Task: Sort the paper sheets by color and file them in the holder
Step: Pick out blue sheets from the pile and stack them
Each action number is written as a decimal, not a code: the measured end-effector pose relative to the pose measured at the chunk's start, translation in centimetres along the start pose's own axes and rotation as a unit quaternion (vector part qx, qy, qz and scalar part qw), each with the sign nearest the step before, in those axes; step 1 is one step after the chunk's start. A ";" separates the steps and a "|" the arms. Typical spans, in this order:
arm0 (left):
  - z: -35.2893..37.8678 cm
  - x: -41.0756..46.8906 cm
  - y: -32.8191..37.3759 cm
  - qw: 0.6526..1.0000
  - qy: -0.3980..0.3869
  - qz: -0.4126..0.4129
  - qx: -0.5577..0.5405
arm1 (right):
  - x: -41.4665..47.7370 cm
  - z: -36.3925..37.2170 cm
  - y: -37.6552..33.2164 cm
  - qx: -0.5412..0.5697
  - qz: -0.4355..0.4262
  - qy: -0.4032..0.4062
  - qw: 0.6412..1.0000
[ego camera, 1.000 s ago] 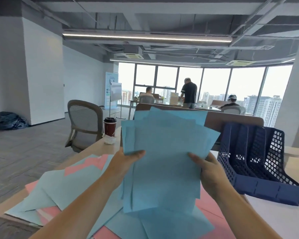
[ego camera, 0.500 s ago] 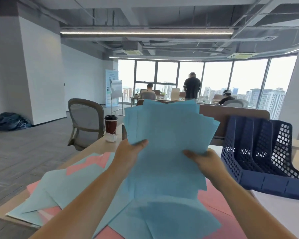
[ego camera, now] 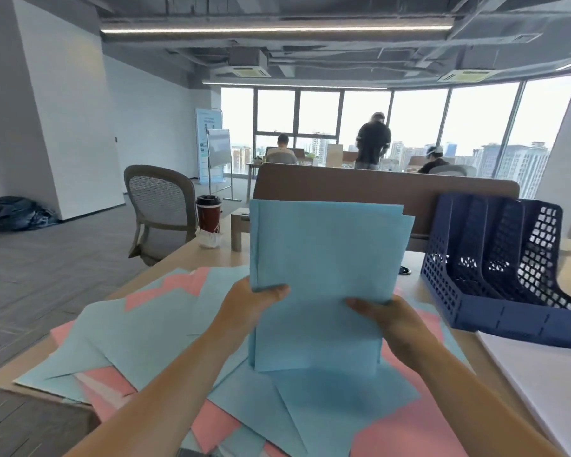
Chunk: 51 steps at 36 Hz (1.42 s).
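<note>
Blue stack (ego camera: 327, 258): upright, above loose sheets (ego camera: 152, 328)
Left hand (ego camera: 254, 305), right hand (ego camera: 389, 319): fingers clamped on stack sides
Holder (ego camera: 442, 278): 2 o'clock, apart
Risk: uneven top edges may snag on insertion

Open-plan office, upper floor: pale wood desk (ego camera: 185, 258) with brown divider screen (ego camera: 343, 186); mesh-back chair (ego camera: 157, 199); navy file holder (ego camera: 495, 301); takeaway cup (ego camera: 208, 214); whiteboard on stand (ego camera: 219, 147); exposed ceiling ducts, strip light (ego camera: 277, 28); window wall (ego camera: 475, 120) onto city towers; seated person (ego camera: 280, 153) at far desks
</note>
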<state>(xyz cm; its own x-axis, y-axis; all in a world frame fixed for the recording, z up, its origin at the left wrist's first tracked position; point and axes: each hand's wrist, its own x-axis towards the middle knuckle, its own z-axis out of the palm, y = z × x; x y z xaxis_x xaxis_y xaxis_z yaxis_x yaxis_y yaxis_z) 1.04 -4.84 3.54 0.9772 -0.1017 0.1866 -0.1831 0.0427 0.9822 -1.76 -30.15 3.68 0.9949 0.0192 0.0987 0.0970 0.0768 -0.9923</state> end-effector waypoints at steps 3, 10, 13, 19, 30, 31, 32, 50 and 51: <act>0.6 0.4 0.5 1.000 0.016 0.002 -0.014 | 0.9 0.4 -0.5 -0.013 -0.004 0.023 1.000; 1.3 1.4 0.6 0.999 0.040 -0.005 -0.037 | 1.8 0.0 -0.9 -0.054 -0.014 0.029 0.998; 1.6 0.4 -1.1 0.999 0.019 -0.035 -0.002 | 1.5 0.0 0.8 -0.013 0.011 0.026 1.000; 2.4 1.2 -2.6 0.998 0.039 -0.037 0.020 | 3.5 -0.1 1.7 -0.002 0.021 0.057 0.998; 4.4 1.1 -3.7 0.984 0.158 -0.079 -0.010 | 4.5 -1.3 2.8 -0.078 0.053 0.037 0.995; 4.4 0.9 -3.4 0.984 0.162 -0.080 -0.005 | 4.3 -1.2 2.7 -0.107 0.044 0.047 0.992; 4.4 0.6 -2.9 0.984 0.158 -0.079 0.001 | 4.2 -1.1 2.3 -0.133 0.030 0.060 0.989; 6.8 -8.0 -2.4 0.954 0.135 -0.166 0.210 | 0.7 -1.3 3.5 -0.502 0.101 0.027 0.859; 6.8 -8.0 -2.6 0.950 0.149 -0.174 0.213 | 0.8 -1.4 3.9 -0.517 0.105 0.030 0.849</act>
<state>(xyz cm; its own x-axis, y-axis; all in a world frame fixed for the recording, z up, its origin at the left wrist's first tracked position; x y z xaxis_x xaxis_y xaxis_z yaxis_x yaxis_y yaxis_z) -7.07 -10.87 -0.32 0.9618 0.2534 -0.1030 0.1914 -0.3544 0.9153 -0.50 -31.25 -0.26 0.9898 -0.1286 -0.0616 -0.1417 -0.8384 -0.5263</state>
